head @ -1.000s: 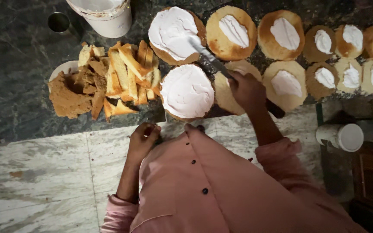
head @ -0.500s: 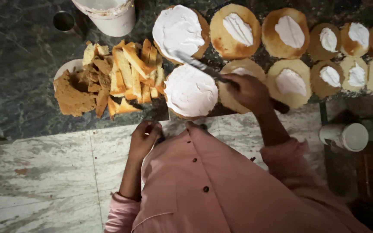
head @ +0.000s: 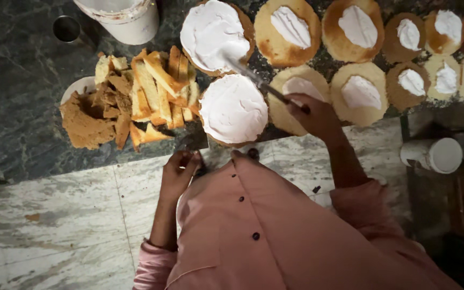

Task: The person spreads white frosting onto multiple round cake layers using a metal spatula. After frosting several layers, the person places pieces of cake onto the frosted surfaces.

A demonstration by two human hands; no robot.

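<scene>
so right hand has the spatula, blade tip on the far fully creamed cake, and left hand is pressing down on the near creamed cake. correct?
Not quite. In the head view the left hand rests at the counter edge, clear of the near creamed cake. The right hand does hold the spatula, tip on the far creamed cake.

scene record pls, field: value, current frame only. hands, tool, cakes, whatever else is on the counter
right hand: grips a palette knife, blade tip on the far cream-covered cake
left hand: at the counter edge, holds nothing visible
near cake: top fully covered in white cream
other cake rounds: two rows to the right, each with a cream dollop, unspread
cake trimmings: heap of strips and crumbs left of the cakes
white bucket: top left
white cup: lying on its side at right
</scene>
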